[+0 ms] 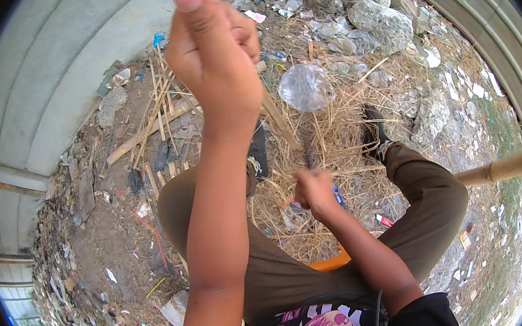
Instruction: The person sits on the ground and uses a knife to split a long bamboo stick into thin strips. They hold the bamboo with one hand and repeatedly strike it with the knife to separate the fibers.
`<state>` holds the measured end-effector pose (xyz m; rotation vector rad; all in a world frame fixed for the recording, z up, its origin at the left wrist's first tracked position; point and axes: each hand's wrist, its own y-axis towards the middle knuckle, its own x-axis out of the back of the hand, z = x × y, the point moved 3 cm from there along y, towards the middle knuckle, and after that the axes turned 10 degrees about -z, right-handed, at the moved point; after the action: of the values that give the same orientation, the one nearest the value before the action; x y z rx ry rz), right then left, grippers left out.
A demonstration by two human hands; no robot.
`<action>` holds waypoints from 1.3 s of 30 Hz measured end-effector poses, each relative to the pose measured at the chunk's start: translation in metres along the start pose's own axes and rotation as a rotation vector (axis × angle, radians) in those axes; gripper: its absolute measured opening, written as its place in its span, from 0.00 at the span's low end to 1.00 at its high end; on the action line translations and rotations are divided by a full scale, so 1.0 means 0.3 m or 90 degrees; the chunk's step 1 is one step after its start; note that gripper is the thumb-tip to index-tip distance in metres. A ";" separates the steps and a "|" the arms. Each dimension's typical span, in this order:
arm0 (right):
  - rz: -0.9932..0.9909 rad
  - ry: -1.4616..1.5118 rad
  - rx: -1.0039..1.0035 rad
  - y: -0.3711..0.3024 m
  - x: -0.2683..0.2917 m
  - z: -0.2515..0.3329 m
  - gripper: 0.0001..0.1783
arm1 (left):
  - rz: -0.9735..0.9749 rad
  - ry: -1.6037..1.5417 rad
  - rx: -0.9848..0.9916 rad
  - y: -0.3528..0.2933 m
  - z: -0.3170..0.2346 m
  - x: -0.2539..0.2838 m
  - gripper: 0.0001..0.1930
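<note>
My left hand point(214, 53) is raised high on the left, its fingers wrapped round a bamboo strip point(279, 121). One end of the strip shows above my thumb; the other slants down toward the straw between my feet. Lower and to the right, my right hand point(316, 190) is closed on the handle of a knife point(309, 151). Its dark, narrow blade points away from me, close to the strip's lower end, and is blurred. Whether blade and strip touch, I cannot tell. Dry straw-like shavings point(346, 128) lie around both.
Bamboo strips point(157, 113) lie heaped at left. A clear plastic piece point(306, 87) lies ahead, near large rubble chunks point(380, 22). Metal sheeting point(473, 7) and a pale wall point(60, 63) flank me. A bamboo pole point(509, 166) extends at right. Something orange point(332, 261) shows beneath me.
</note>
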<state>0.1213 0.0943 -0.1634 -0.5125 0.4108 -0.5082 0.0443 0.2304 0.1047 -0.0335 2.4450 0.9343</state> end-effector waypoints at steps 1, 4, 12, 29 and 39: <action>-0.013 -0.064 -0.012 0.027 0.014 -0.037 0.16 | 0.019 -0.020 0.001 -0.009 0.011 -0.006 0.28; -0.049 -0.159 -0.012 0.051 0.042 -0.003 0.13 | 0.061 -0.009 0.013 0.006 0.025 -0.002 0.27; -0.120 0.237 0.579 -0.144 0.052 0.424 0.19 | 0.069 0.028 0.048 -0.026 0.047 -0.106 0.28; -0.100 0.134 0.407 -0.034 0.096 0.183 0.16 | 0.117 0.018 -0.049 -0.068 0.140 -0.212 0.25; -0.039 -0.228 0.031 -0.026 0.086 0.146 0.13 | 0.104 0.043 -0.110 -0.017 0.115 -0.148 0.28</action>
<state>0.1605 0.0900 -0.1305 -0.5572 0.0406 -0.4722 0.0996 0.2414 0.1010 0.0771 2.4507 1.2326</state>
